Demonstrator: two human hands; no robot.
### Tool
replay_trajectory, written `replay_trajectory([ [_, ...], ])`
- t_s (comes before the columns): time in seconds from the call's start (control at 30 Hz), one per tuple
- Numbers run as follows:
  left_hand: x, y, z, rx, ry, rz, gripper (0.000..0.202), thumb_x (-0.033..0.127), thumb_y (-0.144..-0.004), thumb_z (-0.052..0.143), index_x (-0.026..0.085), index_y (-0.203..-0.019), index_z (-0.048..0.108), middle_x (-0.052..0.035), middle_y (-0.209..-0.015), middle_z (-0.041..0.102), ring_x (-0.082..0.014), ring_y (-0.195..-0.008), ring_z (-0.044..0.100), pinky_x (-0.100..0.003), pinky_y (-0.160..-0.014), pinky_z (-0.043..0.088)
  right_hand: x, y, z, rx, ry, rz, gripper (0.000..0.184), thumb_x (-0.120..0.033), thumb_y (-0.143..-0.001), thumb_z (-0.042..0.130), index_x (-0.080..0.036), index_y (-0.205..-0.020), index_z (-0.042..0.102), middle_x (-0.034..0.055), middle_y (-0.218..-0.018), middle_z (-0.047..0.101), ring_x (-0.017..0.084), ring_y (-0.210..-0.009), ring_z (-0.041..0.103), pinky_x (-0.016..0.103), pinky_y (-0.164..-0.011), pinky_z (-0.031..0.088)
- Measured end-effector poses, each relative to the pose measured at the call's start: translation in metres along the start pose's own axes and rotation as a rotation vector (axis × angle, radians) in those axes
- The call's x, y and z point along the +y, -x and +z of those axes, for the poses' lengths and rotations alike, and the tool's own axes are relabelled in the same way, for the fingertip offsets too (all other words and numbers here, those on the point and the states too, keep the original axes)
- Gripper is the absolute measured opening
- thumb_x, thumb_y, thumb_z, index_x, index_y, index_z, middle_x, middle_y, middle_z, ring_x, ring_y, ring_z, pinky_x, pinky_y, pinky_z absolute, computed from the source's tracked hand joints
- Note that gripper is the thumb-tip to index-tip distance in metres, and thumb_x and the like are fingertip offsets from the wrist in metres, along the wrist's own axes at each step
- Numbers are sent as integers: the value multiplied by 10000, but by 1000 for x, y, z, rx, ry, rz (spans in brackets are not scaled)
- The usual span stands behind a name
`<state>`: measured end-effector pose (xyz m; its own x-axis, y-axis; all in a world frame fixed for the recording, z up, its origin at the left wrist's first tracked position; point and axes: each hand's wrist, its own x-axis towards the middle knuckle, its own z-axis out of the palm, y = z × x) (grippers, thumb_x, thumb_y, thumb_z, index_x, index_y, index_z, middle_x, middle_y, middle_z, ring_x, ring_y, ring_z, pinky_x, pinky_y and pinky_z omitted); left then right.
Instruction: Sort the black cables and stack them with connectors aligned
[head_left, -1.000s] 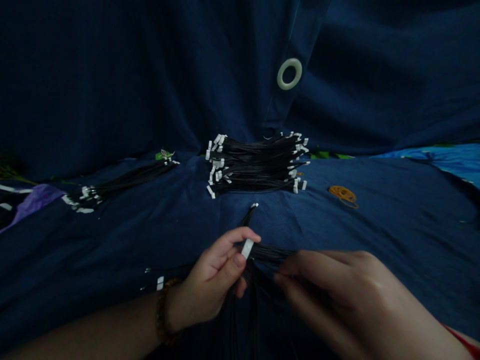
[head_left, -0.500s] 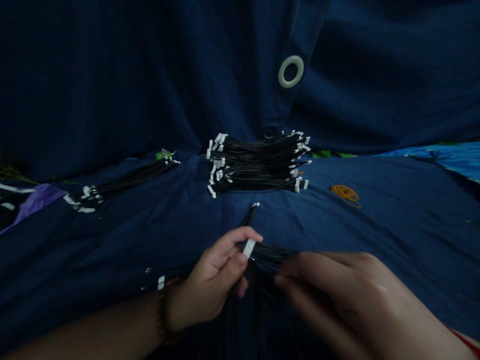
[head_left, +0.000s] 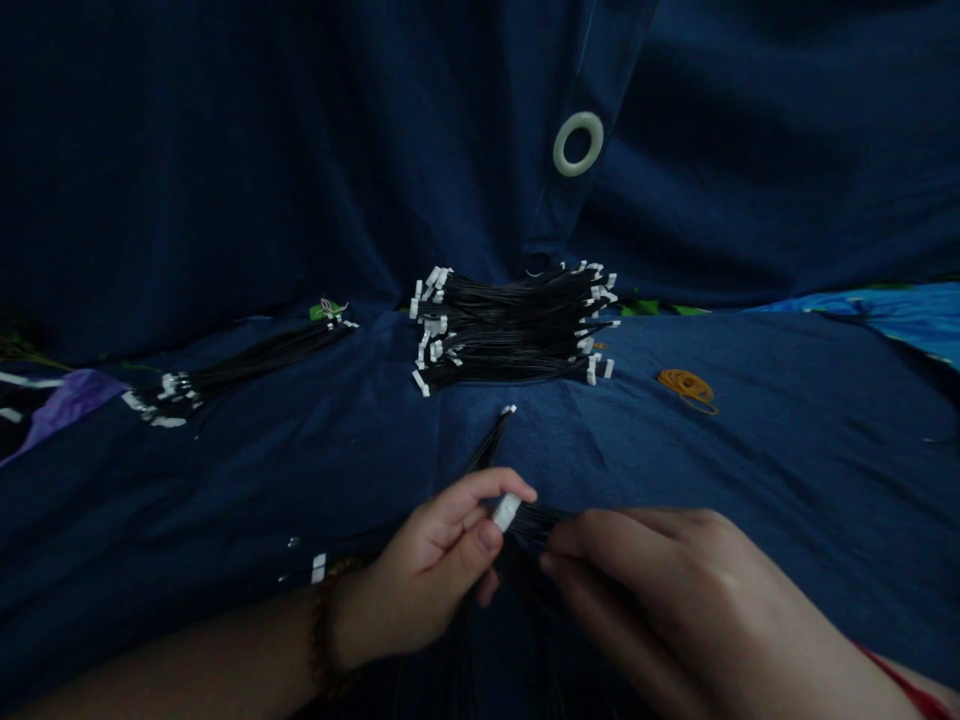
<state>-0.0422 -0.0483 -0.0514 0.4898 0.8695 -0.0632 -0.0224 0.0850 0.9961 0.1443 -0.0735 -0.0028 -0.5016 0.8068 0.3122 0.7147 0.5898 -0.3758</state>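
Note:
Between its thumb and index finger, my left hand (head_left: 442, 570) pinches a white connector (head_left: 507, 512) at the end of a black wire bundle (head_left: 534, 522). My right hand (head_left: 660, 580) is closed around those wires just to the right of the connector. Its fingertips partly hide them. Behind my left hand, another strand of black wires (head_left: 487, 446) with a small white tip points up and away. More dark wires hang below my hands, hard to make out in the dim light.
Farther back lies a stack of black cables with white connectors (head_left: 510, 320). A looser cable bundle (head_left: 255, 362) rests to the left. Orange rubber bands (head_left: 686, 386) lie to the right. White connector pieces (head_left: 319, 568) sit by my left wrist. A blue curtain (head_left: 300, 150) hangs behind.
My left hand has shifted slightly right and tilted the white connector. My right hand has moved a little left, closer to it, still gripping the wires.

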Motion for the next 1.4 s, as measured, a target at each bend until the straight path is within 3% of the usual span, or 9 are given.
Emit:
replay_trajectory([
  [0.13, 1, -7, -1, 74, 148, -25, 361, 427, -793, 522, 223, -1091, 522, 23, -608, 443, -25, -454, 420, -125, -431, 312, 1, -4, -13, 50, -21, -22, 140, -187, -847, 437, -209, -772, 553, -18, -641, 573, 113, -551, 546, 230, -503, 385],
  [0.33, 14, -24, -8, 390, 699, 70, 286, 208, -835, 495, 262, -1115, 467, 68, -506, 333, -15, -437, 340, -109, -438, 278, 42, -17, -27, 525, -142, 22, 82, -243, -813, 531, -208, -884, 555, 10, -798, 567, 122, -696, 535, 236, -604, 407],
  [0.43, 20, -25, -7, 415, 823, 79, 208, 187, -838, 488, 256, -1033, 489, 61, -529, 332, -15, -449, 335, -109, -441, 269, 58, -27, 12, 244, -685, 128, 158, -212, -820, 536, -193, -972, 494, 18, -844, 550, 125, -768, 533, 267, -710, 430],
  [0.5, 20, -22, -4, 413, 844, 74, 212, 193, -838, 491, 263, -1037, 488, 61, -535, 322, -16, -451, 336, -112, -443, 275, 56, -37, 45, 101, -796, 68, 333, -270, -773, 607, -171, -1064, 479, 69, -970, 571, 170, -879, 560, 314, -744, 467],
  [0.63, 12, -18, 5, 430, 793, 3, 342, 253, -803, 561, 286, -1128, 461, 46, -688, 445, 3, -507, 387, -105, -468, 316, 37, -57, 84, 53, -973, -51, 651, -382, -760, 614, -203, -1295, 289, 118, -1261, 464, 206, -1132, 478, 381, -934, 408],
  [0.8, 2, -19, 10, 515, 704, -17, 389, 309, -774, 595, 323, -1134, 449, 19, -1094, 492, 5, -607, 452, -119, -512, 381, 30, -67, 88, 33, -1092, -68, 748, -314, -726, 665, -228, -1345, 254, 105, -1337, 395, 223, -1223, 389, 397, -1005, 339],
  [1.0, 3, -24, 14, 517, 667, 42, 368, 245, -823, 532, 310, -1168, 422, 16, -1310, 406, -109, -1148, 445, -170, -845, 443, 28, -64, 86, -24, -1052, 4, 970, -287, -593, 758, -226, -1377, 191, 121, -1360, 361, 260, -1222, 384, 386, -924, 434],
  [1.23, -3, -27, 19, 575, 607, 26, 399, 221, -811, 538, 300, -1174, 391, -5, -1292, 436, -137, -1160, 450, -208, -827, 469, 25, -63, 86, 43, -1061, -6, 571, -283, -808, 560, -207, -1319, 317, 97, -1290, 454, 216, -1159, 460, 369, -880, 464],
  [1.4, -3, -22, 21, 596, 584, 105, 369, 243, -784, 572, 270, -1115, 412, -23, -1172, 495, -122, -1018, 527, -208, -806, 466, 29, -65, 90, 12, -1048, -117, 702, -297, -680, 704, -232, -1291, 364, 73, -1268, 477, 206, -1094, 509, 318, -842, 483],
])
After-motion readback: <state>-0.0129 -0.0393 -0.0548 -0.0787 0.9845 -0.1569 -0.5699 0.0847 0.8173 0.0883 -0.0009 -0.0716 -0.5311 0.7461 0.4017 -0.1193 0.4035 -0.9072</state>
